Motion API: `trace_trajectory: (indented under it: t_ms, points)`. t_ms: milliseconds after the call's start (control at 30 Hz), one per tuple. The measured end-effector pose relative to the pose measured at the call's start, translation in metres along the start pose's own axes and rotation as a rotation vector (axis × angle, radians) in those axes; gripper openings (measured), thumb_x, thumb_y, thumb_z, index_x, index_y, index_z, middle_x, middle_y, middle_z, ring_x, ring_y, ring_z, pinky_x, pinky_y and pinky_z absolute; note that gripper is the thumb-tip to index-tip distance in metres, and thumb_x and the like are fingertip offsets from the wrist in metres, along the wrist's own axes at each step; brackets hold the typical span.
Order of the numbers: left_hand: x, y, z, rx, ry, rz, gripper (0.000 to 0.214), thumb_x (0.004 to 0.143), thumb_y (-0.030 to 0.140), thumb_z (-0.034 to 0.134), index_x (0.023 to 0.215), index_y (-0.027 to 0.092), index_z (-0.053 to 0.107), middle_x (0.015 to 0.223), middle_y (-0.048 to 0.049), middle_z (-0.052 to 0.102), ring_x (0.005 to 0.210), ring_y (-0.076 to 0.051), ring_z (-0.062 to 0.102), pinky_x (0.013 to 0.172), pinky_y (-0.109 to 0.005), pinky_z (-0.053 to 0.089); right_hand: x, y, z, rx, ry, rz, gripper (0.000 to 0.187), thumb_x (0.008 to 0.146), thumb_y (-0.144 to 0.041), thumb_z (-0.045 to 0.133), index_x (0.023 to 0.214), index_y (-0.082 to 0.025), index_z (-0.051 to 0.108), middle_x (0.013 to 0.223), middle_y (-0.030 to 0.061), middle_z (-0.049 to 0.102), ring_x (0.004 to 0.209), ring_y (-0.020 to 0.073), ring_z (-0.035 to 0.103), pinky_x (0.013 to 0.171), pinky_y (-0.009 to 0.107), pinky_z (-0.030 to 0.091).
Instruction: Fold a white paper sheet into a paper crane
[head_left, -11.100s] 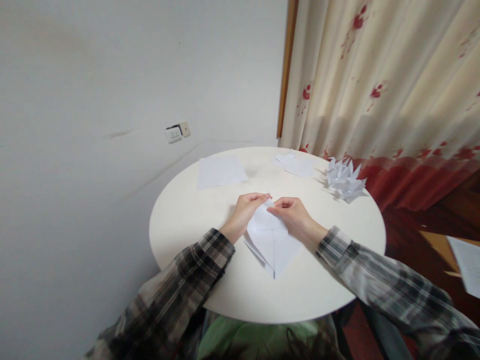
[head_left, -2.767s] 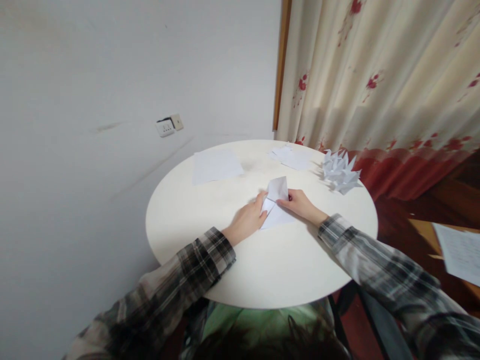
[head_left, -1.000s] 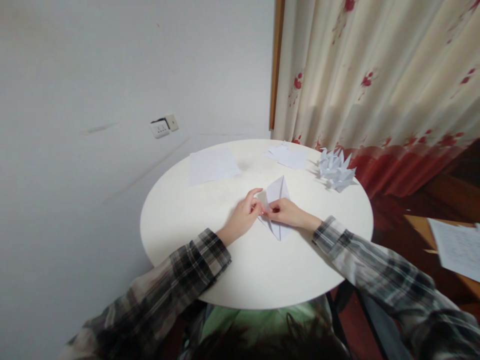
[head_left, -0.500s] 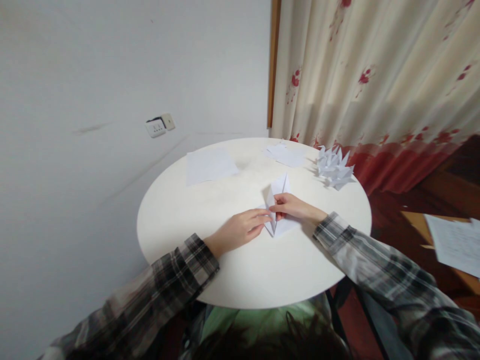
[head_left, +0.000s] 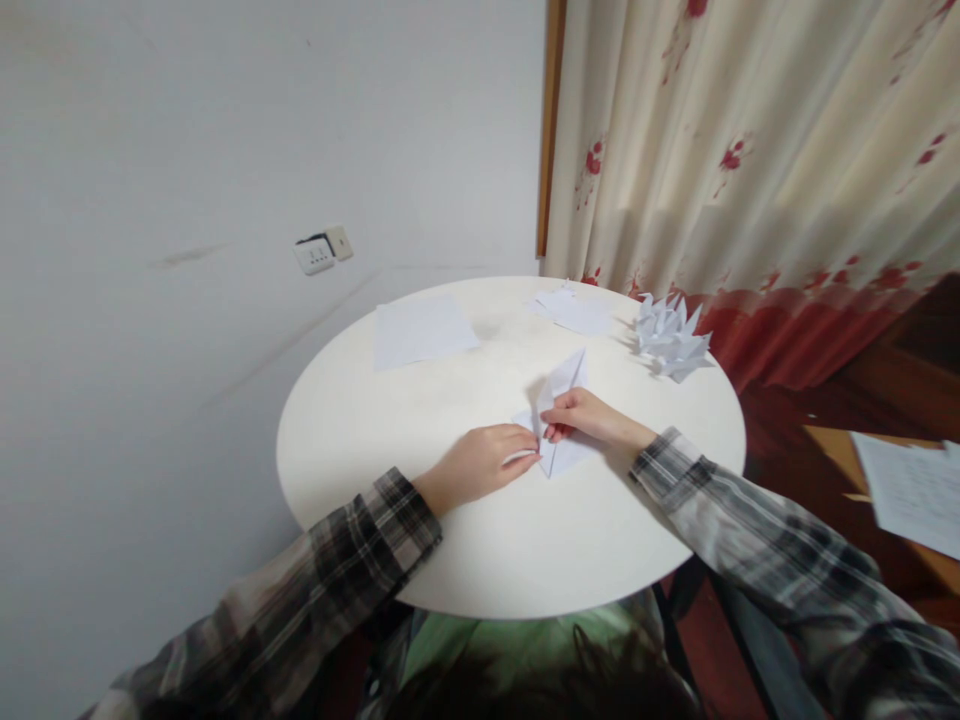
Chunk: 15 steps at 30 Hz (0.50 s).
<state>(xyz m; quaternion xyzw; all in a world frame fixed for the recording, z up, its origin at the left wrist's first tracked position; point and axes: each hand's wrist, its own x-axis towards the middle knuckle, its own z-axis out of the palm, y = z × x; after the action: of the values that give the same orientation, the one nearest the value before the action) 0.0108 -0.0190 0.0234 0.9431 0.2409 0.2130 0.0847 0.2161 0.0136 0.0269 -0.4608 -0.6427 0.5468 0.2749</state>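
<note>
Head view, looking down at a round white desk (head_left: pixel 525 545) set against a pale wall and a cream curtain (head_left: pixel 750 150) with red flowers. Two arms in plaid sleeves reach in from below. At the middle of the desk lies a white paper (head_left: pixel 568 455), partly folded to a kite-like shape with its point towards the person. The left hand (head_left: pixel 480 465) lies low and flat, grasping nothing, its fingertips pressing the paper's left edge down on the desk. The right hand (head_left: pixel 589 418) pinches a flap of the same paper between thumb and fingers; that flap stands up from the desk, tilted away. This looks like the middle of a fold: one side pinned, one flap lifted and not yet laid flat. Laying it down cleanly would call for matching the flap's edge to the centre line before any crease is pressed, with the left fingertips keeping the paper from sliding. Farther back lie a flat sheet (head_left: pixel 421 330), more sheets (head_left: pixel 574 312), and a heap of folded shapes (head_left: pixel 670 338).
</note>
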Motion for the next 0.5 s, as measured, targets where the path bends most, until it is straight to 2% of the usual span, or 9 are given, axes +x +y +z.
trace_trajectory:
  t_ms: [167, 333, 500]
  points:
    - [0.004, 0.011, 0.005, 0.137, 0.068, -0.179, 0.022, 0.086, 0.039, 0.051, 0.085, 0.018, 0.057, 0.089, -0.0042, 0.064, 0.085, -0.019, 0.060, 0.075, -0.030, 0.048, 0.002, 0.006, -0.001, 0.012, -0.033, -0.061, 0.027, 0.074, -0.033, 0.060, 0.063, -0.009, 0.066, 0.056, 0.0034, 0.063, 0.050, 0.0080, 0.053, 0.056, 0.022, 0.042]
    - [0.008, 0.019, 0.009, 0.268, 0.082, -0.217, 0.016, 0.078, 0.033, 0.058, 0.081, 0.018, 0.053, 0.082, -0.0026, 0.059, 0.078, -0.019, 0.057, 0.069, -0.030, 0.047, -0.001, 0.005, 0.004, -0.036, 0.045, -0.083, 0.029, 0.073, -0.037, 0.058, 0.059, -0.011, 0.061, 0.054, 0.0032, 0.061, 0.050, 0.0094, 0.052, 0.054, 0.023, 0.041]
    - [0.008, 0.020, 0.010, 0.282, 0.089, -0.250, 0.015, 0.078, 0.033, 0.057, 0.077, 0.019, 0.051, 0.079, -0.0012, 0.056, 0.076, -0.018, 0.056, 0.065, -0.029, 0.046, -0.012, 0.001, 0.009, -0.357, 0.210, -0.193, 0.032, 0.077, -0.034, 0.050, 0.052, -0.015, 0.051, 0.048, -0.0017, 0.050, 0.047, 0.0079, 0.041, 0.048, 0.022, 0.031]
